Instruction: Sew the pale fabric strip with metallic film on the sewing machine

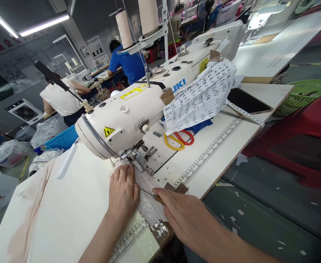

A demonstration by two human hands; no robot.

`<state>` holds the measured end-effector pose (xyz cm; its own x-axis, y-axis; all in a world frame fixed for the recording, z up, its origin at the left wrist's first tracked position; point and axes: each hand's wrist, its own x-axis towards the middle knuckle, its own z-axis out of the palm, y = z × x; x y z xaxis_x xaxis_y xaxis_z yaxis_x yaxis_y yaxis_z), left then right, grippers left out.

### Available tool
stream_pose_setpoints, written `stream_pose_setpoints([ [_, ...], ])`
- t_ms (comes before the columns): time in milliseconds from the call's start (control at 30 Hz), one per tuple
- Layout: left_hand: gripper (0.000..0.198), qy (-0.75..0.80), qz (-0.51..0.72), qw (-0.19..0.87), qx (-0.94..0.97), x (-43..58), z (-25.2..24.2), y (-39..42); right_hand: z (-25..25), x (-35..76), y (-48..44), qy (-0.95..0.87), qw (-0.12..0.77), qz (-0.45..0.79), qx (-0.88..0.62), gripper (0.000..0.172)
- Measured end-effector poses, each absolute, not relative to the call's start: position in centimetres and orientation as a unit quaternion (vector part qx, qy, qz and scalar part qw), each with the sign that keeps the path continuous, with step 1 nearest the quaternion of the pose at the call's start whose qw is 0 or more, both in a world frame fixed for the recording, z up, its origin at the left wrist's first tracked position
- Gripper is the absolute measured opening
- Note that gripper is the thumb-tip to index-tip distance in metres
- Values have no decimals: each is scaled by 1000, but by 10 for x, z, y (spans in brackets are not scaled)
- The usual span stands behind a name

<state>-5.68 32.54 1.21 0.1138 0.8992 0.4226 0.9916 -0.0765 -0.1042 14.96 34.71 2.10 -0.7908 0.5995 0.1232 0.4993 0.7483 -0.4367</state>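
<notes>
My right hand point(177, 208) is closed around the handle of an awl point(157, 198), whose thin metal tip points left towards my other hand. My left hand point(124, 186) has its fingers bent and close together, gripping a sheer white fabric point(149, 206) right in front of the presser foot. The fingertips are partly hidden. Above them stands the white sewing machine point(124, 113), its needle area point(140, 157) just beyond my left fingers. The fabric runs under the machine head and down towards the table's front edge.
Scissors point(174, 141) with yellow and red handles lie beside the machine. A handwritten sheet point(198, 96) hangs from its arm. A phone point(248, 100) and tape measure point(245, 113) lie at right, near a red stool point(297, 142). Co-workers point(129, 65) sit beyond.
</notes>
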Motion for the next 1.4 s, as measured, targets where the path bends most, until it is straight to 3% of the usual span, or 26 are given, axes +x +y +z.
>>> stream_pose_setpoints([
  [167,44,-633,-134,197,-737,-63,12,322,26,148,346,-932,79,193,-296,46],
  [367,33,-625,-144,163,-750,-40,16,315,25,145,344,-941,82,151,-292,41],
  [667,37,-620,-115,189,-753,-36,15,313,7,165,347,-927,230,120,-271,39],
  [800,32,-632,-107,182,-745,-32,17,312,4,175,355,-902,273,160,-295,34],
  [1000,36,-633,-92,185,-746,-30,14,310,6,180,362,-877,251,261,-315,30],
  [1400,39,-624,-97,175,-756,-31,14,309,3,180,361,-872,256,276,-314,32],
])
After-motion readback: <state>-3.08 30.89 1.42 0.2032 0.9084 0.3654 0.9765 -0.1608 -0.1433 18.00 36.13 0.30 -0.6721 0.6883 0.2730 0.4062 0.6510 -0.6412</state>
